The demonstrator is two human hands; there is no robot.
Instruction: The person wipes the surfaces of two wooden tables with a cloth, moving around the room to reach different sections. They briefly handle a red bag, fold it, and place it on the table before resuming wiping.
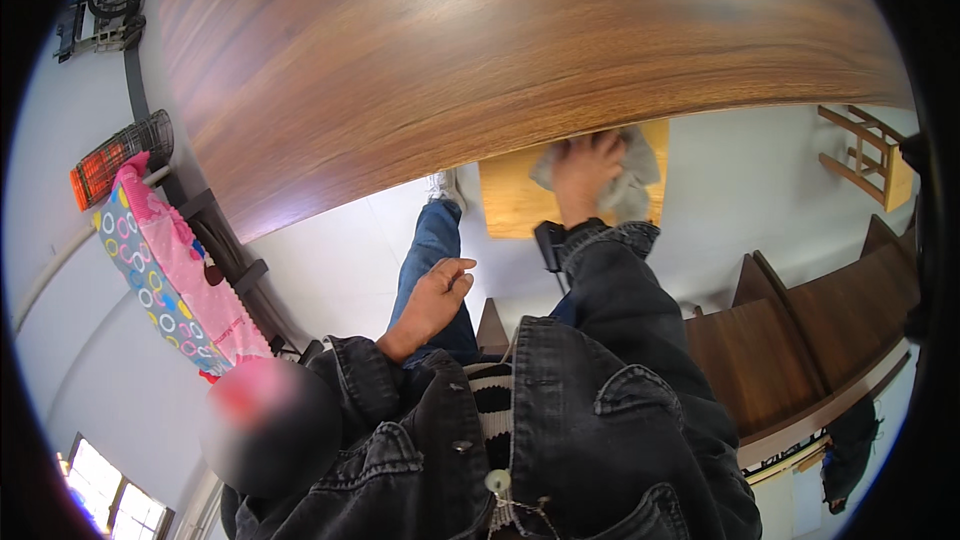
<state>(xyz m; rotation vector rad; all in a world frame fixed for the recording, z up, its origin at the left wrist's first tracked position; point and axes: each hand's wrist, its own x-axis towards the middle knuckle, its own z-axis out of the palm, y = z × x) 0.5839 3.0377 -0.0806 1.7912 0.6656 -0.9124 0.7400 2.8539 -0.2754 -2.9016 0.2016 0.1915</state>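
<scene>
My right hand (589, 172) is blurred and lies over a crumpled grey cloth (634, 180), its fingers spread on it. Cloth and hand rest on the flat yellow wooden top (517, 199) of what looks like a stool. The far side of that top is hidden beneath the edge of a large brown wood-grain table (525, 52). My left hand (435, 296) hangs over my jeans-clad leg (427, 247), loosely curled, with nothing in it. A small gap shows between its thumb and forefinger.
A wooden stool (870, 157) lies or stands at the right. Dark brown wooden furniture (757, 352) is at the lower right. A pink and patterned cloth cover (180, 262) and a wire-guarded heater-like object (124, 157) are at the left. A wheeled object (112, 7) stands at the upper left.
</scene>
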